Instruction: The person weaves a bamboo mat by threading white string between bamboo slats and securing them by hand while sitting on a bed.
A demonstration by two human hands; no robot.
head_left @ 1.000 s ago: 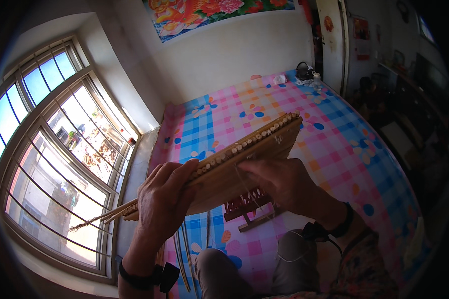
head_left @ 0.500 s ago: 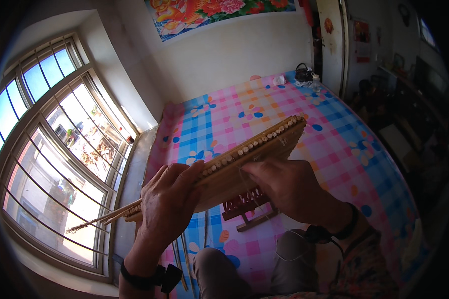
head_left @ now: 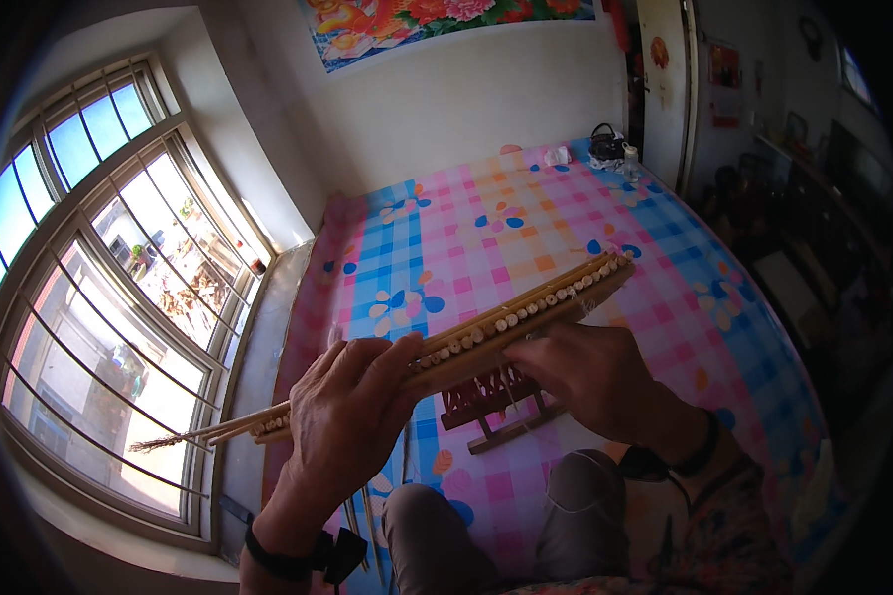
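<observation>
Both hands closed on stalk mat, held edge-on above bed: left hand near mat's window end, right hand mid-mat. Looks light, stiff, brittle; best held underneath, spread wide.

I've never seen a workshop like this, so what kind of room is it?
Probably a room in a home, not a workshop: a wide platform bed under a checked floral cloth, a big paned window beside it, a bright flower poster on the wall.

Left hand and right hand raised side by side, fingers curled in grip.
</observation>
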